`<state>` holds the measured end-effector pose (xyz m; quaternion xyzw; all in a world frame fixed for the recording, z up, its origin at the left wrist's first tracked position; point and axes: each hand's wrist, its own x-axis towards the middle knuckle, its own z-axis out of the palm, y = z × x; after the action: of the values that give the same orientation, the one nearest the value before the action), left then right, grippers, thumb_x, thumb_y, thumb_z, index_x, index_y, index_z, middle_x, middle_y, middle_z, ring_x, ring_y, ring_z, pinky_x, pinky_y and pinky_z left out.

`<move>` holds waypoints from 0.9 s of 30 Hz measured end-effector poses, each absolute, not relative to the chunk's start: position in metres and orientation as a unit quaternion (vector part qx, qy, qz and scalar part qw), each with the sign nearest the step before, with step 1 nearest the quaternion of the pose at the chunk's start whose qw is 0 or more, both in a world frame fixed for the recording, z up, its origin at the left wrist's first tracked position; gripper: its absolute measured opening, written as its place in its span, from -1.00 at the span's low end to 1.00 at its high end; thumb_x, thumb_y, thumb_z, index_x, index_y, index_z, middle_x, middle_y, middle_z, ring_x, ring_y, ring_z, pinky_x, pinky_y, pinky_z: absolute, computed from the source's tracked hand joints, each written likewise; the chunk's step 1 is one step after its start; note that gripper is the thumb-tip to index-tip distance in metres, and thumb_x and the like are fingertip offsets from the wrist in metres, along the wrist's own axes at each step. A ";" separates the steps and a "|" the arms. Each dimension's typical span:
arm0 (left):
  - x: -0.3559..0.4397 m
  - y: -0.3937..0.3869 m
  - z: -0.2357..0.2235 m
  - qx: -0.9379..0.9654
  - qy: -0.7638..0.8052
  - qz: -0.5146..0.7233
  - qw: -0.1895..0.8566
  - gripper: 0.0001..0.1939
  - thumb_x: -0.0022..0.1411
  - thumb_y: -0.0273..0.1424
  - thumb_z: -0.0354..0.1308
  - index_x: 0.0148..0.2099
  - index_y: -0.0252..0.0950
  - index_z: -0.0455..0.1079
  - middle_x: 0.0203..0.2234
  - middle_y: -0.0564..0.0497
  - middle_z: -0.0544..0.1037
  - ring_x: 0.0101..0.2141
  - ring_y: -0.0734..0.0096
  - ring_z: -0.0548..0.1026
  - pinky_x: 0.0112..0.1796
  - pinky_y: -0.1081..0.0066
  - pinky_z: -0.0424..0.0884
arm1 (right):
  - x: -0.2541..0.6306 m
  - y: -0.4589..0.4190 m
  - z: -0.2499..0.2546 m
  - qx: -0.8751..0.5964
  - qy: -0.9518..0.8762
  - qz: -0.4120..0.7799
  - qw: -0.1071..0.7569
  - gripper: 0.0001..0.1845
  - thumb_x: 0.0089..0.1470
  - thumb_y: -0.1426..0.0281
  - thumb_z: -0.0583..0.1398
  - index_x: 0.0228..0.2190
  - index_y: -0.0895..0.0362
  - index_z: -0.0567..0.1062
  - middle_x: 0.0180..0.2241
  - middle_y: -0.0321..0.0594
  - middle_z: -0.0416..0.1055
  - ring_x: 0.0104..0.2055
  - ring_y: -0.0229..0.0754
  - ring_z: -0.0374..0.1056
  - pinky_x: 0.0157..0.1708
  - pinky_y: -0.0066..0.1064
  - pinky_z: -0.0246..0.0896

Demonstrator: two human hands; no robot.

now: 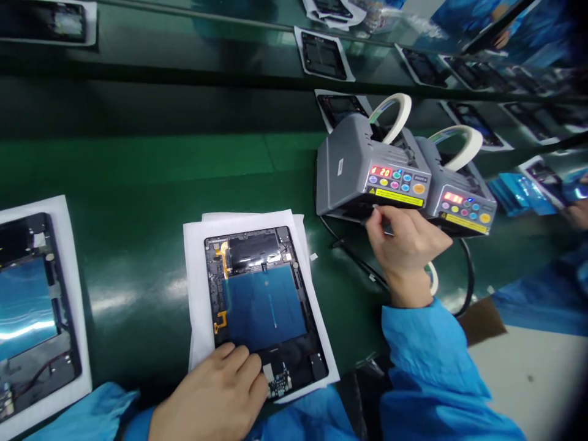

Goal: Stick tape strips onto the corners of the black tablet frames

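Lengthwise forward, slightly leftward: tablet (264,306)

Left hand (214,392) palm down, fingers curled; right hand (407,245) raised, fingertips pinched.

Factory assembly line, green bench (138,171), opened tablets (264,300), tape dispensers (374,168)

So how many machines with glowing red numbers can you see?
2. The left machine has your right hand in front of it; the right machine is beside it.
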<state>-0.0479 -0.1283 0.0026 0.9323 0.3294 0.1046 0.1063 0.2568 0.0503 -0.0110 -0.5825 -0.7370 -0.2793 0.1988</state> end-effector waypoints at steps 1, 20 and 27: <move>-0.048 -0.128 0.002 0.933 0.328 0.104 0.107 -0.77 0.02 -0.44 0.28 -0.44 -0.25 0.23 -0.55 0.10 0.37 -0.51 0.34 0.30 -0.42 0.31 0.16 | 0.257 0.051 -0.012 -0.587 -0.732 -0.281 0.200 -0.76 0.16 0.35 0.07 -0.35 0.16 0.52 -0.45 -0.15 0.49 -0.42 -0.12 0.40 -0.45 -0.32 0.14; -0.049 -0.133 -0.004 0.927 0.338 0.125 0.099 -0.82 0.11 -0.49 0.19 -0.41 -0.26 0.21 -0.54 0.08 0.34 -0.49 0.34 0.28 -0.40 0.31 0.13 | 0.256 0.008 -0.008 -0.483 -0.846 -0.201 0.107 -0.73 0.16 0.44 0.10 -0.09 0.13 0.44 -0.15 -0.14 0.48 -0.24 -0.15 0.43 -0.40 -0.38 0.27; -0.048 -0.129 -0.006 0.925 0.338 0.138 0.106 -0.85 0.21 -0.52 0.04 -0.41 -0.24 0.19 -0.54 0.08 0.35 -0.50 0.32 0.31 -0.35 0.29 0.18 | 0.248 0.033 0.002 -0.495 -0.867 -0.052 -0.033 -0.78 0.14 0.53 0.05 -0.27 0.20 0.48 -0.22 -0.05 0.48 -0.32 -0.09 0.38 -0.44 -0.32 0.20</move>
<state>-0.0476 -0.1292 -0.0061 0.9249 0.3382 0.1381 0.1056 0.2483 0.0327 0.0022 -0.4949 -0.8668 -0.0516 -0.0325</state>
